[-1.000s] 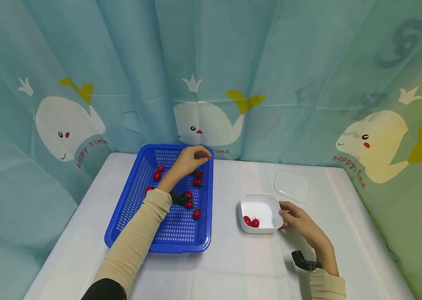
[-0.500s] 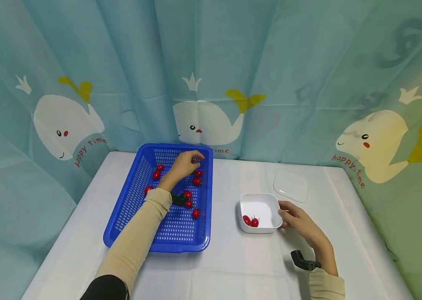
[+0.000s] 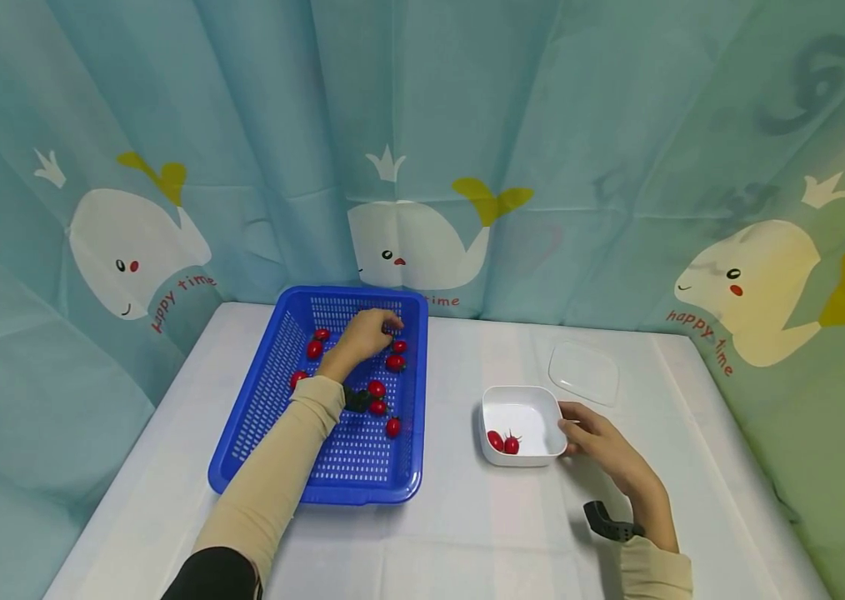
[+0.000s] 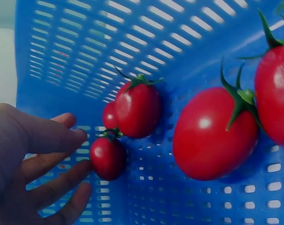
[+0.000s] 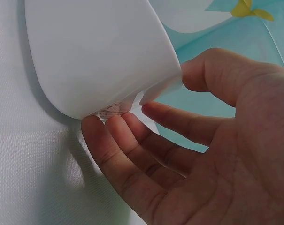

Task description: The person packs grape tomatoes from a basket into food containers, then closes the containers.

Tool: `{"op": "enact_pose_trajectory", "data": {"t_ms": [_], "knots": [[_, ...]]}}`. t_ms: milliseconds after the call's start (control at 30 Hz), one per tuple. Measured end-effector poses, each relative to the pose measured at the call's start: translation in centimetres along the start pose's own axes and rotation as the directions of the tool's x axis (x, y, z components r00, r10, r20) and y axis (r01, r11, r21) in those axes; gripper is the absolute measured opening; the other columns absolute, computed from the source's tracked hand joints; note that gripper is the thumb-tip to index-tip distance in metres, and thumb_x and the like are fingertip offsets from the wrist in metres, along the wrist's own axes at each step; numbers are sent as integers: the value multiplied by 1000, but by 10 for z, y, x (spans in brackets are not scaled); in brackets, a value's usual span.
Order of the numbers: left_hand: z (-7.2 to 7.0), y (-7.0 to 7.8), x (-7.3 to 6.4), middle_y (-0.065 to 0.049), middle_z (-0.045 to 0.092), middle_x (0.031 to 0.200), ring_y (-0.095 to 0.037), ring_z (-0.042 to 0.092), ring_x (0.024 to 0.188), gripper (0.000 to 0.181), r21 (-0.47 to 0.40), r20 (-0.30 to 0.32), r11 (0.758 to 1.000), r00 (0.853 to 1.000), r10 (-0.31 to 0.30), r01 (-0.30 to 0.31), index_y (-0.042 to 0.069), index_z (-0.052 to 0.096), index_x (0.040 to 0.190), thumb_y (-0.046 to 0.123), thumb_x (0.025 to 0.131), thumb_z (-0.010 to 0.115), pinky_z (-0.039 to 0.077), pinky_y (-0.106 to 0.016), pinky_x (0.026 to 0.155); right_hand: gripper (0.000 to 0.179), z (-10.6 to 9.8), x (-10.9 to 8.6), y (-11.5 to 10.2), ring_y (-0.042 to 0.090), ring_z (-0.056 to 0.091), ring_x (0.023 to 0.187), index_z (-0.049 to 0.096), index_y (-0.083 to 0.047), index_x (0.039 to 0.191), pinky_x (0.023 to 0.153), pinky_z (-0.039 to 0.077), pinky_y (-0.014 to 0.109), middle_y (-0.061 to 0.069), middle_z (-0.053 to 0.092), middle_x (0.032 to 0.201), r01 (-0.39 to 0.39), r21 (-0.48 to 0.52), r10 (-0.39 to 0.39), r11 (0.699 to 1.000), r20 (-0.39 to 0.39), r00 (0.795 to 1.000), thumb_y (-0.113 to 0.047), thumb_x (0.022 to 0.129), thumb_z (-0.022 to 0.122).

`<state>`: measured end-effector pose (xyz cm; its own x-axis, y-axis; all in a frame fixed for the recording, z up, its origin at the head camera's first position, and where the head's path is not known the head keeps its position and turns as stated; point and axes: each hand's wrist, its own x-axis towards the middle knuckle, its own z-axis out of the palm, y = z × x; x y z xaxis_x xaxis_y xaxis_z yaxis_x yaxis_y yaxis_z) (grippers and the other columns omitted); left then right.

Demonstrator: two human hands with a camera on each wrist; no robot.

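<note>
In the head view my left hand (image 3: 361, 337) reaches into the far end of a blue perforated basket (image 3: 317, 493). The left wrist view shows its thumb and fingers spread around nothing, fingertips right beside a small cherry tomato (image 4: 108, 158). Another cherry tomato (image 4: 138, 108) with a green stem lies just beyond, partly covering one behind it. Larger in that view is a cherry tomato (image 4: 212, 136) nearer the wrist. My right hand (image 3: 602, 442) holds the right side of a white square box (image 3: 523, 460), thumb at the rim and fingertips along the lower wall. Two cherry tomatoes (image 3: 503, 442) lie inside.
A clear lid (image 3: 583, 373) lies on the white-covered table (image 3: 467, 533) behind the box. Several more tomatoes, including one cherry tomato (image 3: 393, 427), are scattered in the basket. A teal curtain (image 3: 587, 150) with printed whales hangs behind the table.
My left hand has lowered into the basket, coming down and slightly left from near its far right rim. The right hand and the white box have stayed in place.
</note>
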<state>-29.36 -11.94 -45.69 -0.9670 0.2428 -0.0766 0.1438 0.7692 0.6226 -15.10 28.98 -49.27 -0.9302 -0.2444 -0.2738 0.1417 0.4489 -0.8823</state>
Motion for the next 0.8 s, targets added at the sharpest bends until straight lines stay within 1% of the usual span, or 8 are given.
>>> {"op": "enact_pose_trajectory", "data": {"t_ms": [167,267,400,533,600,700,800], "knots": [[1,-2,0,-17,69,136,-33,65,122,36,39,9,999,1000,15,-15,3,72,128,-4,95,60,54,-44,104,56,0,0,0,13,65,93,38,5,155,81,56,26,29,50,147,-4,6,4,1000,1,1000,-22,108,55],[1,-4,-1,-18,69,136,-34,64,125,37,57,29,998,999,24,-26,3,71,128,-4,94,59,53,-45,108,56,1,1,0,13,65,92,38,5,154,81,56,26,29,50,146,-3,10,3,1000,1,1000,-22,108,55],[2,-6,-2,-18,68,137,-35,63,126,39,64,65,998,998,10,-14,3,71,130,-5,93,58,52,-46,110,57,1,1,1,13,65,92,38,5,155,80,56,25,29,50,147,0,1,0,1000,-1,1000,-22,108,55],[3,-5,-3,-18,67,138,-34,62,121,41,58,91,998,996,-12,7,4,70,130,-8,92,58,53,-44,104,57,0,1,1,14,65,93,38,5,155,81,56,25,30,50,148,-1,-6,1,1000,-1,1000,-22,108,55],[3,-5,-3,-18,67,138,-34,62,122,42,69,94,998,996,-13,7,4,71,129,-9,91,58,53,-44,106,57,0,1,0,14,65,94,38,5,155,81,56,25,30,50,148,-3,-7,3,1000,-1,1000,-23,108,55],[3,-5,-2,-18,68,137,-34,63,127,43,92,95,996,995,-3,-6,3,71,128,-10,89,59,51,-46,112,56,0,0,0,14,65,94,38,4,155,81,56,25,29,50,148,-6,-8,6,1000,-1,1000,-23,108,55],[3,-5,-2,-19,69,135,-36,62,130,43,97,97,995,995,4,-14,2,72,127,-11,88,60,48,-48,115,56,0,0,0,14,65,94,39,4,155,81,55,25,29,50,148,-4,-11,4,1000,0,1000,-23,108,55]]}}
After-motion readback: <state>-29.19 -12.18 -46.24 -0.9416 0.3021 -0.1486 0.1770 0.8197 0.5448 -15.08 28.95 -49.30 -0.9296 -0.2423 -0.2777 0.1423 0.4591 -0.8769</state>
